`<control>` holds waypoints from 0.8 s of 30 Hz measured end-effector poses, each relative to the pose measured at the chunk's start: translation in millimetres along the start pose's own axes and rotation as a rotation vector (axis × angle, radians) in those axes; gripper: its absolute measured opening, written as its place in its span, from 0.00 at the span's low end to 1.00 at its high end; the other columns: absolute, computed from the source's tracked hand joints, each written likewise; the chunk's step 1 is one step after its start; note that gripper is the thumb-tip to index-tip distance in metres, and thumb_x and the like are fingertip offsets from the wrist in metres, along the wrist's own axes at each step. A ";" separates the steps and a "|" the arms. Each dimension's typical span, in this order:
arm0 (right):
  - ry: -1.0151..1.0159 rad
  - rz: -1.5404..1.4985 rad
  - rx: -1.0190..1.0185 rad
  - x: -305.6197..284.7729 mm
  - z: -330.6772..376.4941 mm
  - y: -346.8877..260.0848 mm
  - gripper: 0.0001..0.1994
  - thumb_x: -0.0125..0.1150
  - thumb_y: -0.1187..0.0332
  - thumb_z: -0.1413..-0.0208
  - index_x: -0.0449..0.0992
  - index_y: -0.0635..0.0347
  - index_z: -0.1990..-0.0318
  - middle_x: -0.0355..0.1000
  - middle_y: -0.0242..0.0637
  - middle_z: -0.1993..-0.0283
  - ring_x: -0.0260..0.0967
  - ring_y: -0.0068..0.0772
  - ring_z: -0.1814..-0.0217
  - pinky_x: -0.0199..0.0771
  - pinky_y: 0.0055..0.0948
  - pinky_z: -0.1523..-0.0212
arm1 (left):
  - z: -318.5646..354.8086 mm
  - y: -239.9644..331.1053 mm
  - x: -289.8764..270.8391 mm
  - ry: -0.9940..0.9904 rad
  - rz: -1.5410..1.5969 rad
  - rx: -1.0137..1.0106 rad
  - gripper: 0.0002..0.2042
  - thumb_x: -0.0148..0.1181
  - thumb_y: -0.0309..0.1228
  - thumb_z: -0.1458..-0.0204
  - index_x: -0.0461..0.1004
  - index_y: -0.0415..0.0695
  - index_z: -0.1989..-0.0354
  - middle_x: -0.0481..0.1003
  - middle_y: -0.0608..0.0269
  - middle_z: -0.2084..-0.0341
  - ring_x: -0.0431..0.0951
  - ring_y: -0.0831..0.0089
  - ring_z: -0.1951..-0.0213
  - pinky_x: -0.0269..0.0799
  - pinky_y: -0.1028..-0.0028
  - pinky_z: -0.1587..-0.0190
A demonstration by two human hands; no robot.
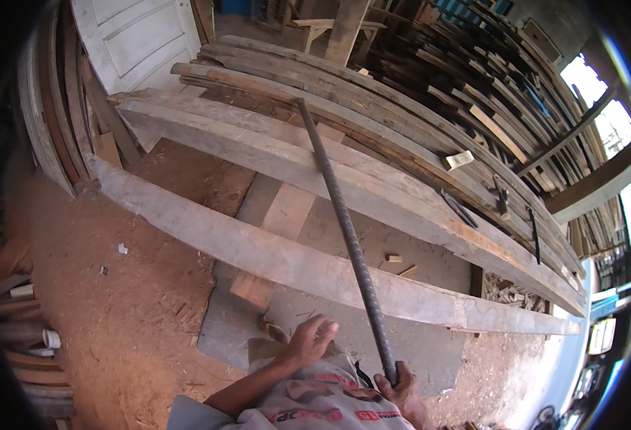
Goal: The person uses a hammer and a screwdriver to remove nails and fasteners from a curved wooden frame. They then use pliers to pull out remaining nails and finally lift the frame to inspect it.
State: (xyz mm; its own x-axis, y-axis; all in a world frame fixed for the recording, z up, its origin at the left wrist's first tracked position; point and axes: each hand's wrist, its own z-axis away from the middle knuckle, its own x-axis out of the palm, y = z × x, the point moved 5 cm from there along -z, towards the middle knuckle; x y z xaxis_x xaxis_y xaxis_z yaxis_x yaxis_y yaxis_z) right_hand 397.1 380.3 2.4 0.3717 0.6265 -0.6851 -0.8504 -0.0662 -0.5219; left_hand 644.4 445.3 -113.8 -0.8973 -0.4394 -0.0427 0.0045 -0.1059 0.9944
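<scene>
Down at the bottom, the right hand (401, 390) is shut tight around the low end of a long ribbed rod (344, 222). The left hand (310, 340) is just beside it, a bit to the left, with its grip let go: the fingers are loose and curled, and it holds nothing. It floats near the rod but does not touch it. Under both hands you can see the person's shirt (315, 405), grey with red print. From the right hand the rod goes up and away, tilted to the left. It crosses over the near beam (258, 251), a long grey piece of wood lying on the floor. Under that beam, a short flat plank (276, 236) lies the other way, on a grey slab (330, 337). The floor (115, 287) to the left is red-brown dirt with small wood bits on it. At the left edge, some pipes (36, 340) lie in a pile. Farther on, the rod crosses a second big beam (315, 172), and its far tip sits up by the stack of planks (344, 93) behind that. On the stack, to the right, lies a small pale block (459, 159), and near it a hammer (502, 201) and a dark thin bar (534, 233). Far back at the top left, a white door (136, 39) leans. More planks (473, 79) stand piled along the far right wall.
</scene>
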 end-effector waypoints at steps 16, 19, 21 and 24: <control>-0.084 -0.148 -0.040 25.4 -1.9 113.4 0.20 0.70 0.52 0.38 0.72 0.61 0.57 0.75 0.52 0.75 0.79 0.55 0.72 0.75 0.46 0.69 | -41.7 -9.7 101.9 -0.109 1.027 -0.452 0.23 0.51 0.57 0.31 0.74 0.48 0.48 0.80 0.56 0.55 0.81 0.62 0.49 0.74 0.60 0.41; -0.052 -0.114 -0.093 24.2 4.5 159.0 0.21 0.70 0.52 0.39 0.72 0.60 0.56 0.75 0.52 0.75 0.79 0.55 0.72 0.76 0.46 0.68 | -46.3 -17.2 114.7 0.004 1.127 -0.452 0.22 0.56 0.55 0.33 0.74 0.47 0.50 0.80 0.57 0.57 0.81 0.62 0.50 0.75 0.61 0.43; 0.027 -0.309 0.021 42.9 9.4 212.2 0.17 0.73 0.59 0.39 0.73 0.62 0.61 0.70 0.33 0.74 0.63 0.22 0.71 0.68 0.32 0.71 | -56.9 -17.6 129.1 0.000 1.188 -0.436 0.21 0.58 0.53 0.34 0.73 0.47 0.52 0.79 0.58 0.59 0.81 0.64 0.53 0.76 0.62 0.47; 0.167 -0.615 0.009 93.8 -3.8 317.0 0.18 0.74 0.56 0.41 0.74 0.61 0.59 0.71 0.31 0.71 0.67 0.23 0.69 0.70 0.33 0.69 | -61.7 -30.7 152.6 -0.036 1.145 -0.441 0.18 0.59 0.51 0.33 0.69 0.47 0.58 0.74 0.64 0.68 0.76 0.70 0.64 0.74 0.67 0.58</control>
State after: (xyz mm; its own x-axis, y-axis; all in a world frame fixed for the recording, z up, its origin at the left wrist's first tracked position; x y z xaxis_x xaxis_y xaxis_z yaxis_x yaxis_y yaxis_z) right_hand 163.7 415.0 -229.2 0.8454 0.4188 -0.3315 -0.4657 0.2739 -0.8415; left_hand 534.5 326.4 -156.8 -0.2886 -0.4529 0.8435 0.9408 0.0293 0.3376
